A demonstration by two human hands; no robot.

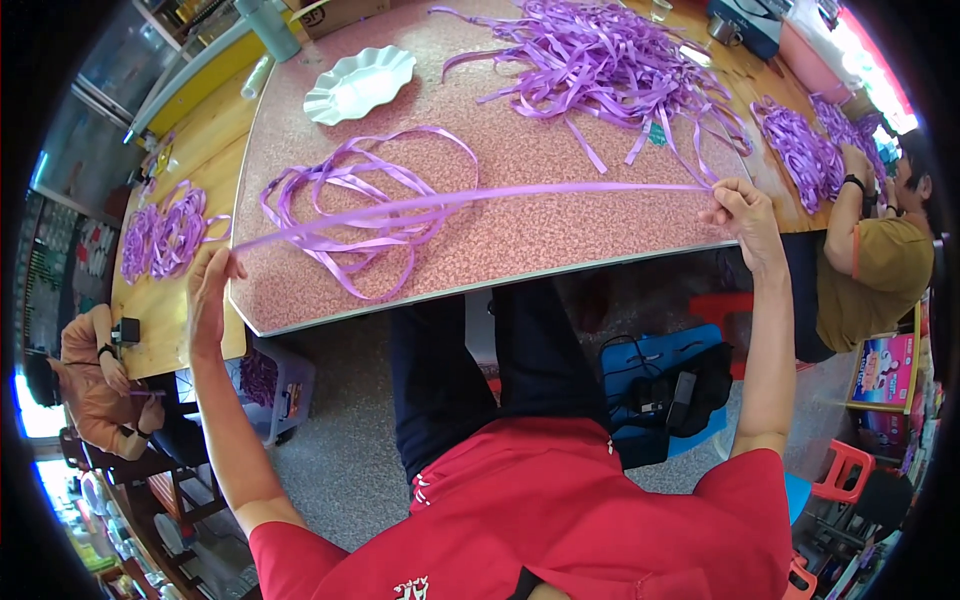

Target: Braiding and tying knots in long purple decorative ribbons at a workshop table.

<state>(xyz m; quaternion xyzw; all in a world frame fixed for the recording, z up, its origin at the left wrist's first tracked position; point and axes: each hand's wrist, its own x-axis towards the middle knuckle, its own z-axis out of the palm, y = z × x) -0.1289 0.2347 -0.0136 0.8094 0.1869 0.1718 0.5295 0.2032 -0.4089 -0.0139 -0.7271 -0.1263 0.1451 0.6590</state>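
Ribbon (470, 200), flat, glossy and purple, runs taut between my hands above the speckled pink desk (560, 245). My left hand (207, 290) has its grip pinched on one end, my right hand (745, 215) on the other. Loose loops (350, 200) lie beneath; a tangled pile (600, 55) sits beyond.

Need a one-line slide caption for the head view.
Left hand and right hand stretch a long purple ribbon strip taut above a pink speckled table, over looped purple ribbon coils.
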